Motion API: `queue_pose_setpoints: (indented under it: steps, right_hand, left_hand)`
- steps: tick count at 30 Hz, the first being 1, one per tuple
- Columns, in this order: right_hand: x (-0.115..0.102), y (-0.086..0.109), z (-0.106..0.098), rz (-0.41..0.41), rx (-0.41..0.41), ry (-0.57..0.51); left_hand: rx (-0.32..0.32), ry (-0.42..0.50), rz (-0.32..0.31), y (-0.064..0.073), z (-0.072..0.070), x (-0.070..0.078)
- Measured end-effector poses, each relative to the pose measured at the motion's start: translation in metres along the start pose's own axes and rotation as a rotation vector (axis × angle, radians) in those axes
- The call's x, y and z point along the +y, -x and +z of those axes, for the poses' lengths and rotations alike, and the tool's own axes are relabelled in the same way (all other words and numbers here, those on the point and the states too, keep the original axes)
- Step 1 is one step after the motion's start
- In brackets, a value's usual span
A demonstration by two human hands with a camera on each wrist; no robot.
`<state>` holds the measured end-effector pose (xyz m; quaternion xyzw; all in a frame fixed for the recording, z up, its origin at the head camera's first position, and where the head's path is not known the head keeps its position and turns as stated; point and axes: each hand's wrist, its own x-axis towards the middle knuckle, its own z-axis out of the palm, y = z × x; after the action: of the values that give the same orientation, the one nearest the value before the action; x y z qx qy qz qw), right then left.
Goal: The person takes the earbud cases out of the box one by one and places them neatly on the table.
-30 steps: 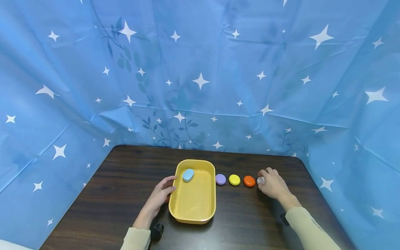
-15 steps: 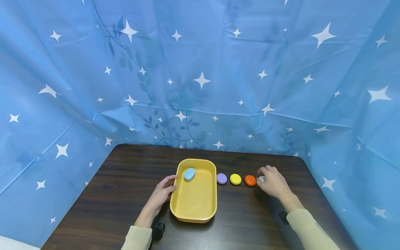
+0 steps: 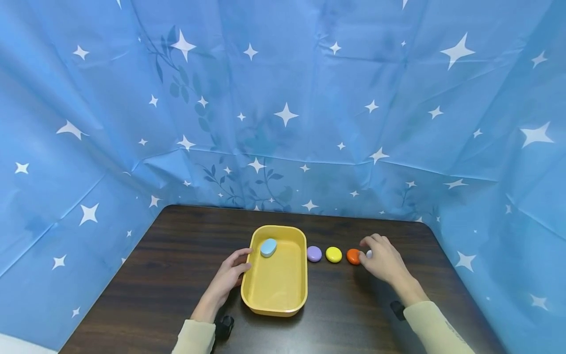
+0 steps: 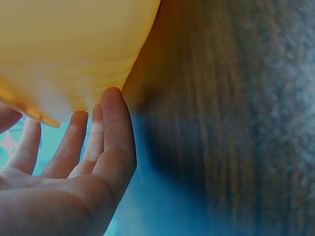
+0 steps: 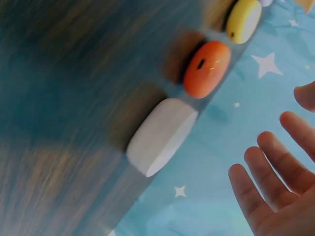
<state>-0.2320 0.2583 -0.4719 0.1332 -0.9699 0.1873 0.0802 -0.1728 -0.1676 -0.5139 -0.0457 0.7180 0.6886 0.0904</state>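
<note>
My left hand (image 3: 223,281) rests at the left side of a yellow tray (image 3: 275,287). In the left wrist view its nearly straight fingers (image 4: 114,118) touch the tray's outer wall. A light blue rounded piece (image 3: 268,248) lies in the tray's far left part. My right hand (image 3: 385,261) hovers above a white rounded piece (image 3: 369,253), partly hidden by it in the head view. The right wrist view shows this white piece (image 5: 162,137) on the table, apart from the spread fingers (image 5: 269,182). An orange disc (image 3: 353,256) lies left of it, close to the fingertips.
A yellow disc (image 3: 333,254) and a purple disc (image 3: 314,253) continue the row leftward to the tray's right side. All stand on a dark wooden table (image 3: 177,246). A blue star-patterned cloth (image 3: 283,137) rises behind and beside the table.
My right hand has moved slightly left, its fingertips coming closer to the orange disc. My left hand and the tray look unchanged, apart from a small shift of the head view.
</note>
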Motion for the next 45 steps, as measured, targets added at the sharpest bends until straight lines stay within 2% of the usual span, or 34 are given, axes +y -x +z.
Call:
queue_pose_setpoints:
  steps: [14,22,32,45]
  right_hand:
    - [-0.027,0.005,-0.002,-0.05,0.026,-0.061]
    - [-0.045,0.002,-0.003,-0.07,0.047,-0.073]
    - [-0.063,-0.001,-0.004,-0.138,0.086,-0.104]
    - [-0.086,-0.005,0.001,-0.146,0.089,-0.104]
  left_hand:
    - [-0.011,0.001,0.001,0.0,0.001,-0.001]
    - [-0.002,0.01,-0.002,0.001,0.002,-0.001]
    - [0.022,0.002,-0.01,0.0,0.002,0.0]
    - [0.029,-0.002,-0.01,-0.001,0.001,-0.001]
